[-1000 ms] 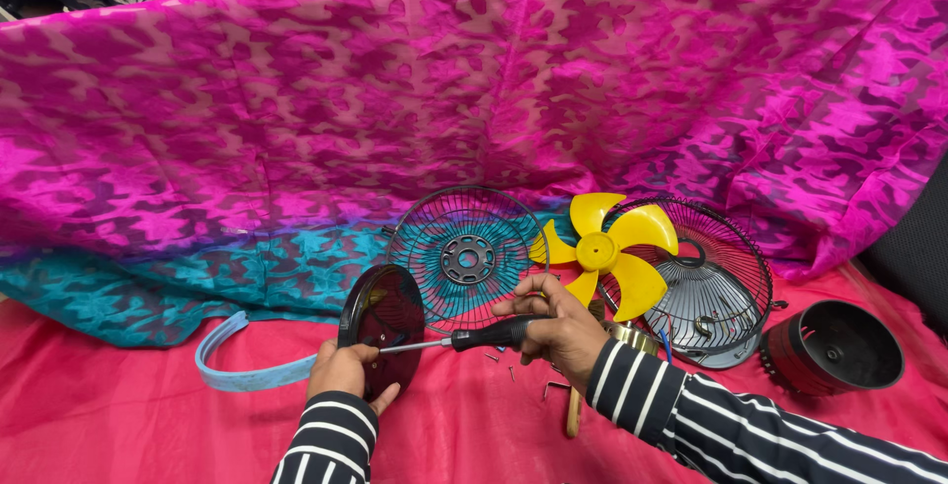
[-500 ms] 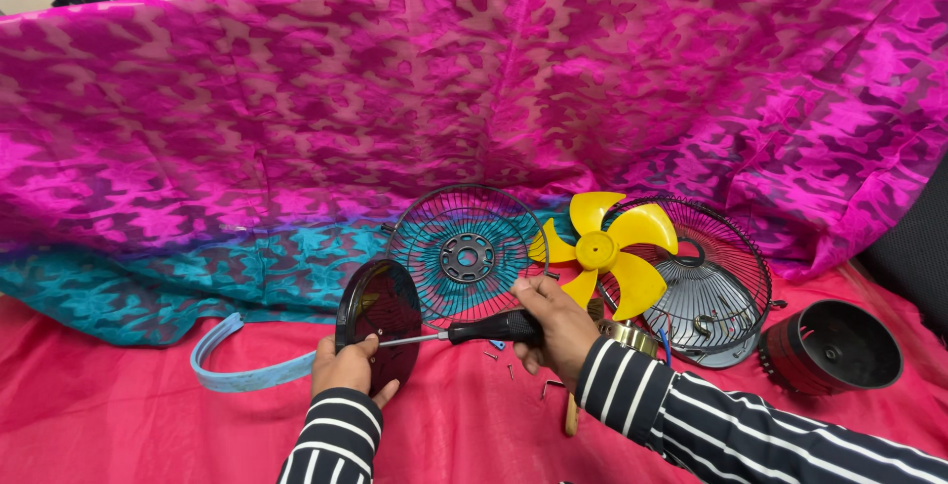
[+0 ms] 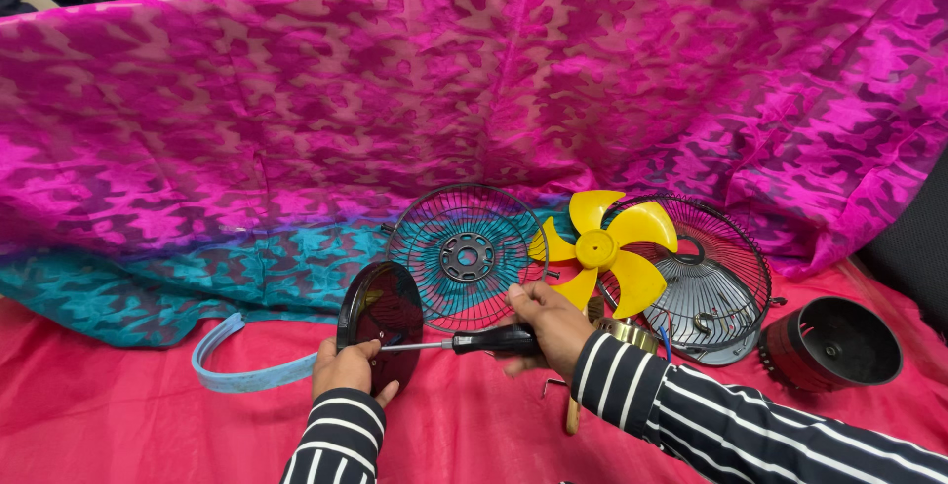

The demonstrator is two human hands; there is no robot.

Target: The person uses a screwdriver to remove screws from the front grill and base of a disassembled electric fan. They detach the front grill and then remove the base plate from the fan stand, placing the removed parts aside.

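Left hand (image 3: 346, 370) clamped on the lower edge of a round black disc (image 3: 380, 324), propping it upright on the red cloth (image 3: 128, 425). Right hand (image 3: 549, 326) wrapped tight around the black handle of a screwdriver (image 3: 464, 343), shaft lying near level and pointing left, tip meeting the disc's face just above the left thumb. Exact seat of the tip hard to make out, possibly on a screw. Both sleeves dark with white stripes.

Just behind the disc, a wire fan guard (image 3: 464, 257) standing on edge with a grey hub at its centre. To its right, a yellow fan blade (image 3: 602, 247) in front of a second wire guard (image 3: 711, 277), leaning against the pink and teal patterned fabric (image 3: 395, 99) draped as a backdrop. Far right, a black cylindrical housing (image 3: 834, 344) resting on its side, well apart from both hands. Left of the disc, a pale blue curved band (image 3: 237, 370) lying flat on the cloth. Near the right wrist, a bent metal key (image 3: 553, 384) and a wooden handle (image 3: 572, 413), partly hidden by the forearm.
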